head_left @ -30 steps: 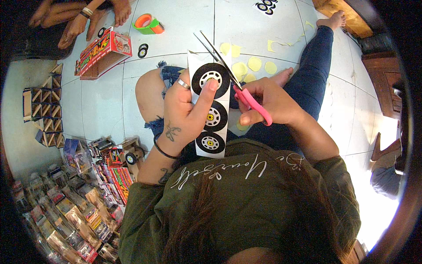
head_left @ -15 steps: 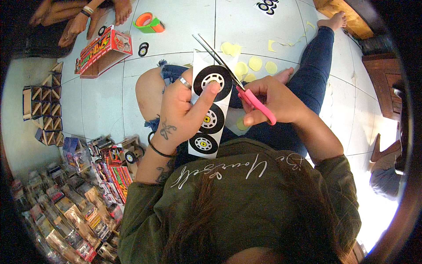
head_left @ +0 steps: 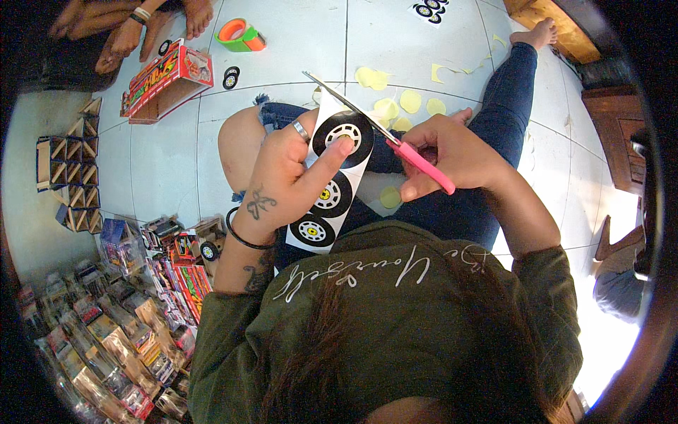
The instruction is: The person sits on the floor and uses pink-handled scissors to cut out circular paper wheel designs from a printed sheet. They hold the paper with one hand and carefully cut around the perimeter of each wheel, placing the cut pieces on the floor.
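My left hand (head_left: 272, 180) grips a white paper strip (head_left: 327, 107) printed with three black wheels, thumb resting on the top wheel (head_left: 326, 150). The strip slants, its lower end near my shirt. In my right hand (head_left: 459, 152) is a pair of scissors (head_left: 432, 169) with pink handles. Its blades look nearly together and lie across the strip's upper end, by the edge of the top wheel. Part of the strip is hidden behind my left thumb and palm.
Yellow paper scraps (head_left: 409, 102) lie on the tiled floor ahead, near a roll of tape (head_left: 240, 35) in a green-orange holder. A red printed box (head_left: 166, 81) and cut-out wheels (head_left: 231, 78) are to the left, below another person's hands (head_left: 120, 46). Packaged goods (head_left: 106, 346) crowd the lower left.
The scissor blades have come together, and my right hand has shifted slightly right. The strip has tilted, its lower end swinging left, while its top end sits a little lower.
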### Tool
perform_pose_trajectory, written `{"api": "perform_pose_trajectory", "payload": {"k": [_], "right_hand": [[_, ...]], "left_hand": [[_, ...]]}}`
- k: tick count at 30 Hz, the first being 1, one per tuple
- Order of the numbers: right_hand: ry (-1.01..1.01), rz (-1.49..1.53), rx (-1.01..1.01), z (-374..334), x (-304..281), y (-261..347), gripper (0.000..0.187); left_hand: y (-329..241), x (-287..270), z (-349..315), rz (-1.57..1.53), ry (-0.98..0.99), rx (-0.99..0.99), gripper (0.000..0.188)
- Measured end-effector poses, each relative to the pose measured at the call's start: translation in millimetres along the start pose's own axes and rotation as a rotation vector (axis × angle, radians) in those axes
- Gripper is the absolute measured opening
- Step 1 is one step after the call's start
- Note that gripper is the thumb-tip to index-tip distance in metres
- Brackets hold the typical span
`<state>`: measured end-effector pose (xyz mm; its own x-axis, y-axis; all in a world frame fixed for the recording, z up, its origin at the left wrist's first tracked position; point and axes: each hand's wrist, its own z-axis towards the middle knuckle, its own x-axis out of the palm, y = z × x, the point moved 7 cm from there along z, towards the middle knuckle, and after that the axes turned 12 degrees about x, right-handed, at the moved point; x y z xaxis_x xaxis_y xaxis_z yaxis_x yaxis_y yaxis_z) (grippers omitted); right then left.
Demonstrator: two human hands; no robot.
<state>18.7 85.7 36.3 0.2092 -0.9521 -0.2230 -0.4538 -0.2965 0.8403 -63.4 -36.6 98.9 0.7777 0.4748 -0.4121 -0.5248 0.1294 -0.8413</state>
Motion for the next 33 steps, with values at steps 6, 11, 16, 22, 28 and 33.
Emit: {"api": "perform_pose_trajectory", "payload": {"k": [6,11,16,22,28,33], "right_hand": [[0.007,0.01,-0.003,-1,0,1,0.045],[-0.014,-0.055,0.001,-1,-3,-4,0.045],[-0.013,-0.057,-0.004,2,-6,-10,0.044],[-0.103,0.18,-0.082,4,-20,-1,0.037],[-0.189,0.656,-0.229,22,6,8,0.02],[-0.382,0.909,-0.123,28,-2,-5,0.02]], "left_hand": [[14,4,-10,-0.241,-0.066,-0.162,0.02],[8,1,-7,-0.133,0.018,-0.097,0.019],[5,-3,-3,-0.059,0.072,-0.075,0.02],[24,-5,1,-0.008,0.136,-0.19,0.017],[46,0,5,0.168,0.394,-0.329,0.026],[-8,-42,-1,0.857,-0.376,0.27,0.036]]}}
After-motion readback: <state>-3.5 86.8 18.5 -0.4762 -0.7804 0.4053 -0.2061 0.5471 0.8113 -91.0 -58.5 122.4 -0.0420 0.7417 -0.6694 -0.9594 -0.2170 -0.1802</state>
